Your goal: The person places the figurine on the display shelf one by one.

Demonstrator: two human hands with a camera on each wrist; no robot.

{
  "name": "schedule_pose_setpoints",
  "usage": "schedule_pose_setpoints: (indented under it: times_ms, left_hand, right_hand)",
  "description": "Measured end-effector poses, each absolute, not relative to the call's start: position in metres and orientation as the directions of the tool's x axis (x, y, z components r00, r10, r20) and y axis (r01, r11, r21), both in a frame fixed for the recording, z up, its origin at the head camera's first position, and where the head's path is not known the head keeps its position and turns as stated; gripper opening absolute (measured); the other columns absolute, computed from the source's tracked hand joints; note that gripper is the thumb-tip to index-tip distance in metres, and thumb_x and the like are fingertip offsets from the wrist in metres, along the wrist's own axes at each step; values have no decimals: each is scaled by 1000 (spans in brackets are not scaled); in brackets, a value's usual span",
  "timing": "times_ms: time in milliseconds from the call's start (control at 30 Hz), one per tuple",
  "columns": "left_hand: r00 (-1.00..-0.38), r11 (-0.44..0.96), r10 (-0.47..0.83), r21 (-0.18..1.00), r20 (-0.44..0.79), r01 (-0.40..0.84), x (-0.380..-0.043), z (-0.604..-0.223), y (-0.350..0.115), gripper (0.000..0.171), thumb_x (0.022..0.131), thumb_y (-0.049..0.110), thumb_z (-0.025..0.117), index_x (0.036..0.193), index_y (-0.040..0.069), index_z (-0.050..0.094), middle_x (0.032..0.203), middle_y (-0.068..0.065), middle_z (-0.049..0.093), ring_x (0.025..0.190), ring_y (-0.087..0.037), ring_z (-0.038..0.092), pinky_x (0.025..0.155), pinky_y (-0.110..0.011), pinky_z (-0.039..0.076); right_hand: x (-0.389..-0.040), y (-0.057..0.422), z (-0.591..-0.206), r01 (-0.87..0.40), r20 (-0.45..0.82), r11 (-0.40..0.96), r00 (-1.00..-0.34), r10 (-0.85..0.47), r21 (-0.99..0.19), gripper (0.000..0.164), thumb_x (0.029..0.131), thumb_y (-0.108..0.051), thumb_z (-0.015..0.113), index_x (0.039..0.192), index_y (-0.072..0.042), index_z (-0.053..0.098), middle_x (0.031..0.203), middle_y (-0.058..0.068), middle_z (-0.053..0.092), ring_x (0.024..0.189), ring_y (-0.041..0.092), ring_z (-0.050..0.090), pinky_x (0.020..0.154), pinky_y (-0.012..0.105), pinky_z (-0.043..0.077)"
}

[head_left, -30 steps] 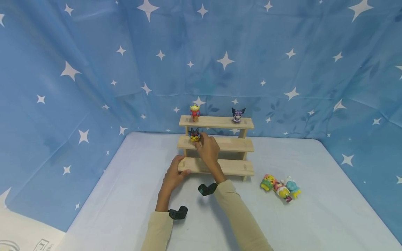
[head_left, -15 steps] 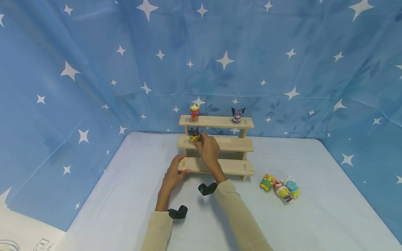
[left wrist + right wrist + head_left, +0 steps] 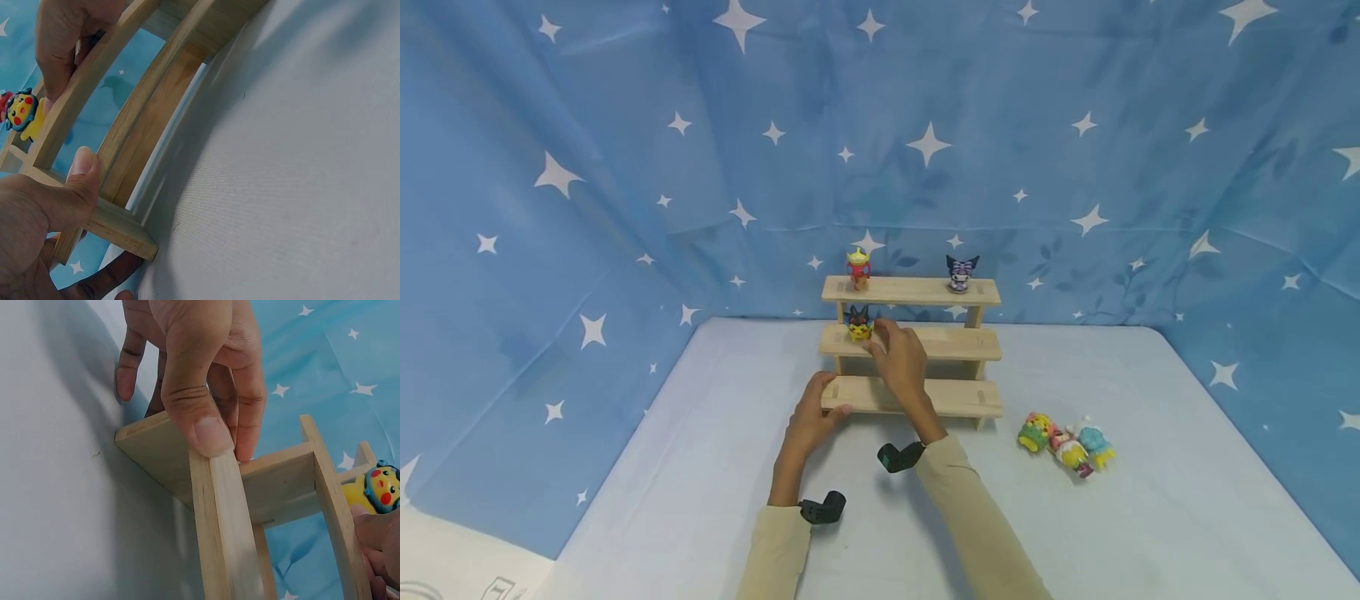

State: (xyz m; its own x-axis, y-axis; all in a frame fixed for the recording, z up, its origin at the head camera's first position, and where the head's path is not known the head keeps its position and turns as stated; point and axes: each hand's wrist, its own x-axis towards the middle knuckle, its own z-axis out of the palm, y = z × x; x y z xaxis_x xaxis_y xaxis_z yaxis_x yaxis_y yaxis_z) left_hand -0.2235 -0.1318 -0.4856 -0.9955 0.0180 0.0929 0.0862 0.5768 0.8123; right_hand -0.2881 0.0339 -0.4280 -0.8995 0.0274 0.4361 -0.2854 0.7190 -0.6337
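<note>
A three-tier wooden display stand faces me on the white tabletop. My left hand grips the left end of its lowest shelf; in the left wrist view the thumb presses the wood and the other fingers reach round behind. At the left end of the middle shelf stands a small Pikachu figure in a dark eared hood, upright with its face outward. My right hand pinches its right side with thumb and index finger. The right wrist view shows the thumb against the yellow body.
On the top shelf stand a red-and-yellow three-eyed alien figure at left and a black-and-purple eared figure at right. Several colourful figures, one with a green body, lie together on the table right of the stand. A blue starred curtain hangs behind.
The head view has shifted slightly. My right hand has eased a little to the right against the figure, whose face shows more; the figure keeps its place on the shelf. The left hand holds still.
</note>
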Motion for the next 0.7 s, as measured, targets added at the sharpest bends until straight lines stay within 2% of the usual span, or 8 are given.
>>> schedule_pose_setpoints:
  times_ms: [233,700]
  left_hand:
    - [-993,572,29,813,112,109,-224,-486,-133,66,87,25,73,144,10,40,151,-15,41,139,-41,40,106,-64,34]
    - [-996,583,24,808,81,80,-226,-487,-132,66,88,23,72,144,11,39,154,-16,37,142,-41,35,108,-65,31]
  right_hand:
    - [-285,44,-430,-311,435,674,-900,17,-670,45,82,-28,79,121,-10,66,112,8,71,103,28,62,90,44,49]
    - [-277,73,-439,-475,562,534,-827,1,-700,25,87,-15,74,108,-2,68,101,11,73,94,27,64,90,42,49]
